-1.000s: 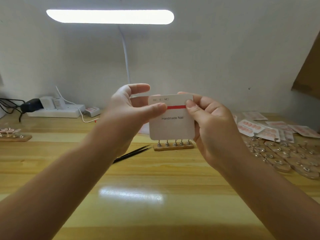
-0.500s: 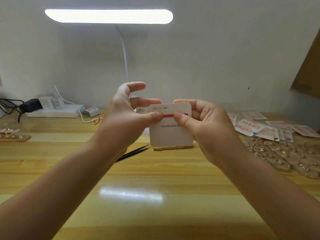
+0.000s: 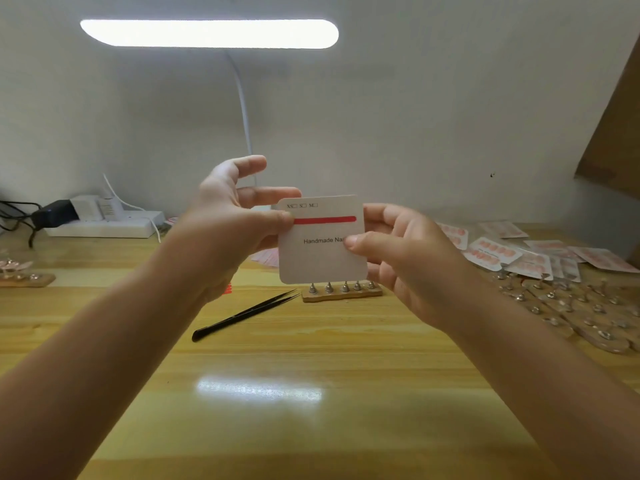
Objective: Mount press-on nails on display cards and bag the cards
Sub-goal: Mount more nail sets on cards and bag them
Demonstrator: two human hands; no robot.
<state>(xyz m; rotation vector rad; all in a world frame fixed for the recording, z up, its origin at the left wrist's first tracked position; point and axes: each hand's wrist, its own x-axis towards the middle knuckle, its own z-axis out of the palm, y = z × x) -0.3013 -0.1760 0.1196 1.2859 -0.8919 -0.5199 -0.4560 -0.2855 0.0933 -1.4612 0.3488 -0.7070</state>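
Observation:
I hold a white display card (image 3: 323, 261) upright above the wooden table (image 3: 311, 393). It reads "Handmade Nail" and carries a red adhesive strip (image 3: 325, 220) near its top. My left hand (image 3: 232, 230) pinches the card's left edge at the strip's end. My right hand (image 3: 398, 251) pinches the card's right edge, thumb on the printed words. Behind the card stands a small wooden nail stand (image 3: 341, 292) with several metal pegs and no nails on them.
Black tweezers (image 3: 246, 315) lie left of the stand. Bagged cards with pink nails (image 3: 512, 254) and several empty peg stands (image 3: 581, 313) crowd the right side. A power strip (image 3: 100, 225) sits at the back left, and a lamp (image 3: 207, 33) hangs overhead.
The card dropped half a second ago, then rose slightly, uncovering the stand's pegs. My right thumb slid off the red strip down onto the printed words.

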